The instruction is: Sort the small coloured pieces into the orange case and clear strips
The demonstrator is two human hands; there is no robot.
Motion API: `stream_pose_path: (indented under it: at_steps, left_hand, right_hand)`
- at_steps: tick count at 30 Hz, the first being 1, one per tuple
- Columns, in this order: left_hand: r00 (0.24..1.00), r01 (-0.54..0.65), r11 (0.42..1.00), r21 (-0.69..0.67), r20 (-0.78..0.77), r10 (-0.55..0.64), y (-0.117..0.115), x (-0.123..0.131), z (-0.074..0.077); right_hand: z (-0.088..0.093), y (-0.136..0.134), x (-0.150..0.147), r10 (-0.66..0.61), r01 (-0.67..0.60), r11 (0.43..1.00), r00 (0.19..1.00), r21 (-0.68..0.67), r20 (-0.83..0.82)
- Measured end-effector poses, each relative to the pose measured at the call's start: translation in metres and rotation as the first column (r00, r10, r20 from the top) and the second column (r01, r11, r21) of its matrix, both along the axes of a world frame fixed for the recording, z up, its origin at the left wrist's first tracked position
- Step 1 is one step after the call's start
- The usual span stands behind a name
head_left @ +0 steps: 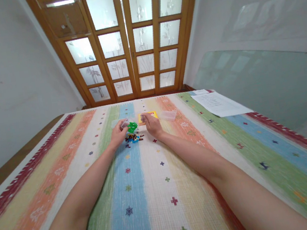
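Observation:
My left hand (119, 133) is closed on the near edge of a clear plastic container (125, 123). Bright green small pieces (132, 127) show at the container's right side; whether all of them lie inside it, I cannot tell. Just below is a loose pile of small building bricks (134, 138) in black, blue, yellow, white and brown. My right hand (152, 124) is to the right of the pile, its fingers curled together. What they hold, if anything, is too small to make out. Behind these fingers lies a yellow card or booklet (153, 114), partly hidden.
A second clear plastic container (168, 115) stands right of my right hand. White printed papers (219, 104) lie at the table's right far side. A striped, patterned cloth (157, 193) covers the table. Beyond the far edge are wooden doors (133, 63) with glass panes.

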State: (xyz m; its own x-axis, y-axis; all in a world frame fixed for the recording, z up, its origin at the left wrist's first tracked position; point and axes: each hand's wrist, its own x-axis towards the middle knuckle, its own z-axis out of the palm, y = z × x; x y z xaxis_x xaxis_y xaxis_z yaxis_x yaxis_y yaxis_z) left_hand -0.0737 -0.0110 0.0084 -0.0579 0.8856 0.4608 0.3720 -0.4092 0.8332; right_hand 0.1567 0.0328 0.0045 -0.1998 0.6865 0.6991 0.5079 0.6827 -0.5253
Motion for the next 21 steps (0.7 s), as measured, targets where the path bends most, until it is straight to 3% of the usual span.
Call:
stream_pose_path:
  at_steps: [8,21]
  left_hand:
    - [0.981,-0.083,0.992,0.096,-0.168,0.098,-0.009,-0.010,0.011]
    - [0.954,-0.097,0.986,0.139,-0.268,0.132,-0.019,-0.005,0.019]
  right_hand:
    - [-0.002,-0.003,-0.002,0.036,-0.038,0.999,0.997,0.032,0.061]
    - [0.001,-0.007,0.000,0.074,-0.080,0.995,0.992,0.059,0.103]
